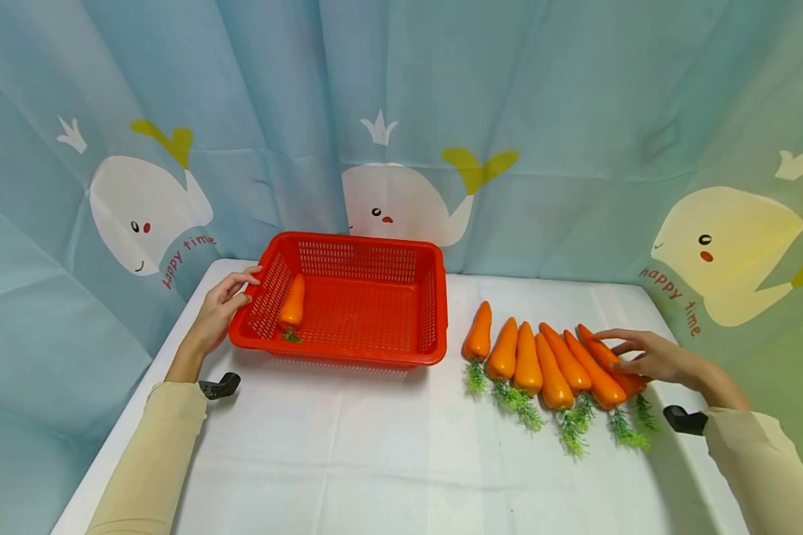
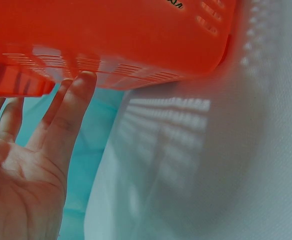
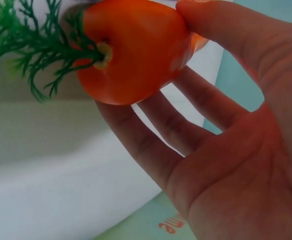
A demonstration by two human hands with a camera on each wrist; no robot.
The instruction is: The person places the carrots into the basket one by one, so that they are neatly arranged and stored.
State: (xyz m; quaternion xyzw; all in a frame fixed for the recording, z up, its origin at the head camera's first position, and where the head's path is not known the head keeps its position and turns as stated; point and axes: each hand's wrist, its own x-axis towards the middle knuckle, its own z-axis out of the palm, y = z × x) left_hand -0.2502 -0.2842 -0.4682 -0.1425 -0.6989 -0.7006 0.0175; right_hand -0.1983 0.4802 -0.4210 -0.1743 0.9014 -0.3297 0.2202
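Note:
A red plastic basket [image 1: 348,357] with slotted walls stands at the left of the table. One orange carrot [image 1: 294,303] with a green top lies inside, by its left wall. My left hand [image 1: 222,308] is at the basket's left rim; in the left wrist view its nearly straight fingers [image 2: 75,102] touch the slotted wall. At the right end of a row of carrots [image 1: 555,379], my right hand [image 1: 656,358] holds the outermost carrot [image 3: 131,55]. Its thumb is on one side of the thick end and its fingers are on the other.
A white cloth covers the table [image 1: 375,453]. Behind and beside it hangs a blue curtain [image 1: 575,134] with printed whales. The carrots' green tops [image 1: 572,431] point toward the table's near side. Black wrist mounts [image 1: 221,386] jut from both sleeves.

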